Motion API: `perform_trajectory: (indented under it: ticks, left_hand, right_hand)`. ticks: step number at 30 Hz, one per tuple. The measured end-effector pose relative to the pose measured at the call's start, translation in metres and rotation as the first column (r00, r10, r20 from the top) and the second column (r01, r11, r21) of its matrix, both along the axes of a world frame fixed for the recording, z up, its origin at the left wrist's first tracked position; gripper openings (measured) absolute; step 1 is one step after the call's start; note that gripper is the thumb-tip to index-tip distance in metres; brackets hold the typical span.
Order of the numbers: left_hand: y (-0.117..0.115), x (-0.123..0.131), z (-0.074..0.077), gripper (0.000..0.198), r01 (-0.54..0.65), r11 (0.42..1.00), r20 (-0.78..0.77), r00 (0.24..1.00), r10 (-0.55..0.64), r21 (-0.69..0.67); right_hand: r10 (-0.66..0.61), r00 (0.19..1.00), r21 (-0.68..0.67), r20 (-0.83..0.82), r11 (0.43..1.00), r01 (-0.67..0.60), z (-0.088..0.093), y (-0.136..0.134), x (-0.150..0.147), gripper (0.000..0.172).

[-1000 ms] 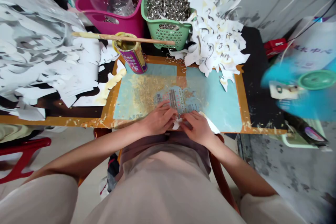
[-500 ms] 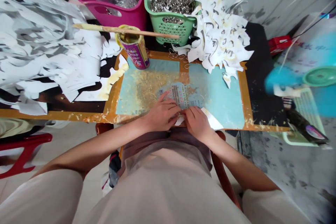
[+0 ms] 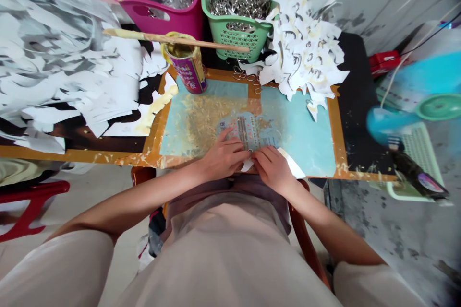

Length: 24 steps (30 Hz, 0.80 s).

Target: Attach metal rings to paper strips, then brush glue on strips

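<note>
My left hand (image 3: 226, 154) and my right hand (image 3: 272, 165) meet at the front edge of the work mat. Between their fingertips is a white cut piece (image 3: 247, 166), mostly covered by the fingers; both hands are closed on it. A small metal ring (image 3: 250, 151) shows at the fingertips. The left index finger points forward, over a printed sheet (image 3: 245, 129) lying on the blue mat (image 3: 306, 129). Another white piece (image 3: 292, 163), or part of the same one, pokes out beyond my right hand; I cannot tell which.
An open glue can (image 3: 189, 69) stands behind the mat, a wooden stick (image 3: 201, 44) across its top. Behind are a magenta basket (image 3: 180, 21) and a green basket (image 3: 239, 38) of metal rings. White cut pieces pile up left (image 3: 118, 67) and right (image 3: 306, 53). Loose rings (image 3: 248, 76) lie near the green basket.
The metal ring shows more clearly between the fingertips now. Both hands stay in nearly the same place. The view has shifted slightly.
</note>
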<state>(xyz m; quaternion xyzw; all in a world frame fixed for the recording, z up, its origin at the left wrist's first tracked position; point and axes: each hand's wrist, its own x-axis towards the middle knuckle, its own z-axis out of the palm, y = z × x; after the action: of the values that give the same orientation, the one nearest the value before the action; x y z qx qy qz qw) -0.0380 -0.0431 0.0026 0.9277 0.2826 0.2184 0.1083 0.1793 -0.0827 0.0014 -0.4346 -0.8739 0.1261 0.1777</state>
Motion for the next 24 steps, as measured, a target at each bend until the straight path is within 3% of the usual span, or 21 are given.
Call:
perform_trajectory:
  ticks: [6,13,16,20,22,24]
  left_hand:
    - [-0.015,-0.009,-0.001,0.025,0.046,0.984,-0.055,0.998,-0.037,0.174]
    - [-0.037,-0.014,-0.001,0.031,-0.011,0.992,-0.085,0.996,0.021,0.124]
    - [-0.041,-0.014,-0.002,0.034,-0.039,0.996,-0.095,0.994,0.046,0.076]
    - [-0.044,-0.013,-0.002,0.036,-0.122,0.991,-0.093,0.988,0.127,0.053]
    - [-0.045,-0.012,-0.003,0.037,-0.144,0.987,-0.07,0.986,0.149,0.068]
    - [-0.046,-0.014,-0.004,0.038,-0.148,0.988,-0.04,0.988,0.15,0.053]
  right_hand:
    - [0.04,0.994,0.084,0.104,0.995,-0.049,0.0,-0.005,0.004,0.02]
    - [0.081,0.987,0.082,0.136,0.992,-0.093,0.006,-0.018,0.008,0.025]
    - [0.087,0.996,-0.007,0.018,0.996,-0.087,0.014,-0.019,0.015,0.025]
    - [-0.142,0.958,-0.128,-0.25,0.985,0.113,0.022,-0.009,0.021,0.022]
    - [-0.233,0.943,-0.101,-0.239,0.971,0.215,0.02,-0.003,0.018,0.022]
    - [-0.207,0.966,-0.099,-0.154,0.976,0.193,0.017,0.002,0.012,0.019]
